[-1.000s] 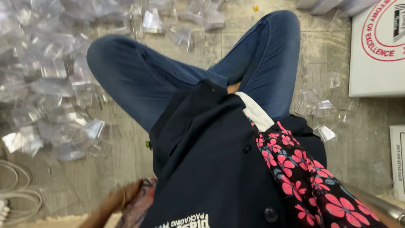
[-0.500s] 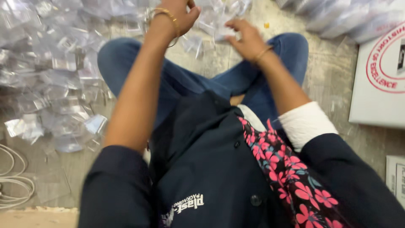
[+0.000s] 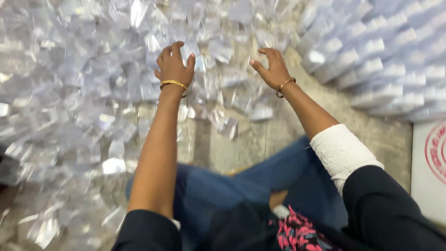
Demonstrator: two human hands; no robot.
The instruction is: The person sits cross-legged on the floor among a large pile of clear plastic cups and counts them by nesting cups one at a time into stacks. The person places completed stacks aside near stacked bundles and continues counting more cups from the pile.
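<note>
A loose heap of small clear plastic pieces [image 3: 93, 93] covers the floor ahead of a seated person, spreading from beyond both hands and down along the outer side of the left arm. The pieces lie jumbled, pointing every way, so no single long axis can be told; motion blur hides their exact shape.

The left hand [image 3: 174, 65] reaches straight forward over the heap, palm down, fingers curled and spread like a claw, grasping nothing that can be seen. A gold bangle [image 3: 173, 84] sits on its wrist.

The right hand [image 3: 272, 69] reaches forward beside it, a gap apart, fingers likewise spread and bent, empty as far as the view shows. It hovers at the heap's near edge, with a thin bangle [image 3: 284, 86] on the wrist.

Beyond the right hand's outer side, tidier rows of the same clear pieces [image 3: 385, 56] run in stacked lines. Below the hands, bare concrete floor [image 3: 260, 139] shows, then crossed legs in blue jeans [image 3: 232, 190].
</note>
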